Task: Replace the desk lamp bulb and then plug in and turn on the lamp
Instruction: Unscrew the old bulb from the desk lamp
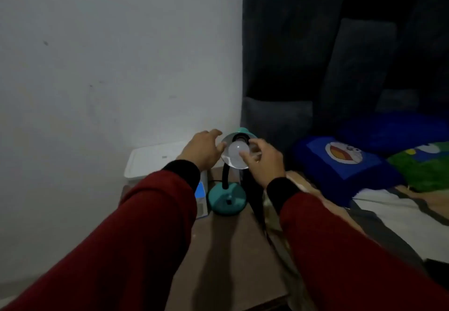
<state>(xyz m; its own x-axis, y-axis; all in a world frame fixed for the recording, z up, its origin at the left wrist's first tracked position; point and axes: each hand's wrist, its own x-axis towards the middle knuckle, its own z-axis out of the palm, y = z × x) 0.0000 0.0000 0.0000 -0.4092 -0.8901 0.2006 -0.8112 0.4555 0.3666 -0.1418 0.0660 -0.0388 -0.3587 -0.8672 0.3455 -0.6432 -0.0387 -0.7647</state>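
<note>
Dim room: plain white wall [97, 55] left, dark grey curtain [291, 31] right, brown wooden bench [230, 250] beside bed [388, 213] with blue cartoon pillow [345, 160].

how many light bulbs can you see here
1: the white round light bulb sits at the teal desk lamp's shade, held by the right hand. A spare may be hidden.

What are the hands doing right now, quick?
Left hand: open, fingers on the rim of the lamp shade.
Right hand: fingers closed around the white bulb at the shade.
</note>
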